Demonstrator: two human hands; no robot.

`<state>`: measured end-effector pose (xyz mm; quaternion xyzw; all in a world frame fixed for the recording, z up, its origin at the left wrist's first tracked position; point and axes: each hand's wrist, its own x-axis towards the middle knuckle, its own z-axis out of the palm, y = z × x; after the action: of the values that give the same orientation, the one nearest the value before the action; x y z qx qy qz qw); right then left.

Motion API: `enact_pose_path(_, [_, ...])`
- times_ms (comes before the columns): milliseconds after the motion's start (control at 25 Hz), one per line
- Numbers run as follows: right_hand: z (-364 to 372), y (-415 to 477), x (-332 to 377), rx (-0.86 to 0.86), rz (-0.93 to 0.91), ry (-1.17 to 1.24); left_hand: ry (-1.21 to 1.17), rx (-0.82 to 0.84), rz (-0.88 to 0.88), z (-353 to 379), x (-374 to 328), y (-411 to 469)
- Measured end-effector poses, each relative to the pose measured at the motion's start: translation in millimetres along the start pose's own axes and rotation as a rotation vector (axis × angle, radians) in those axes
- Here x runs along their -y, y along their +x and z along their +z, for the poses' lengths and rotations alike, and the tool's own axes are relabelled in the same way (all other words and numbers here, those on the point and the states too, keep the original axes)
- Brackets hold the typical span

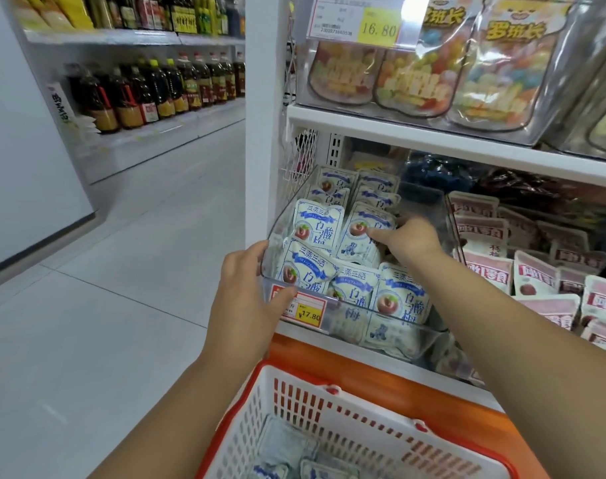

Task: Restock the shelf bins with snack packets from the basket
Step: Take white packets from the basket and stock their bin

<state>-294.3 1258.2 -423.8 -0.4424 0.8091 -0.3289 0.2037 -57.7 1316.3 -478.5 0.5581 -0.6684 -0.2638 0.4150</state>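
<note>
My left hand (246,292) grips the front left corner of the clear bin (273,233). My fingers curl over its side wall and my thumb lies across the price tag (306,312) on the bin's front lip.

My right hand (414,240) is inside the bin, toward its right side, pinching one packet (358,236). My thumb presses its printed face and my fingers hook over its top edge. That packet stands nearly upright, a row back from the bin's front.

The rest of the bin is full of blue-and-white packets (320,224). The back rows stand on edge, and the front ones lean against the bin's front wall.

Below the bin, nearest me, is the basket (305,402), white with a red rim. A few spare packets (284,444) lie flat on its bottom. An orange ledge (363,364) runs between bin and basket.

Just right of the bin lie pink packs (533,274). On the shelf above the bin stand candy bags (415,74). Far left of the bin, across the aisle, are rows of bottles (156,91).
</note>
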Motion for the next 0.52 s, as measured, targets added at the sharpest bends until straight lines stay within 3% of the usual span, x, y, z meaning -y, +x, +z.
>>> enact_pose_path(200, [-19,-21,2,0.014,-0.087,-0.081,0.054,0.018,0.009,-3,3,-19])
enact_pose_path(280, [-26,-44,-3,-0.084,-0.211,0.081,0.076,-0.034,0.0,-3,5,-31])
enact_pose_path(360, [-28,-88,-14,-0.208,-0.38,0.401,0.071,-0.118,0.029,1,8,-44])
enact_pose_path(440, [-15,-142,-40,-0.224,-0.475,0.682,0.073,-0.145,0.084,14,16,-64])
enact_pose_path(520, [17,-185,-90,-0.131,-0.413,0.648,0.149,0.03,0.097,37,35,-94])
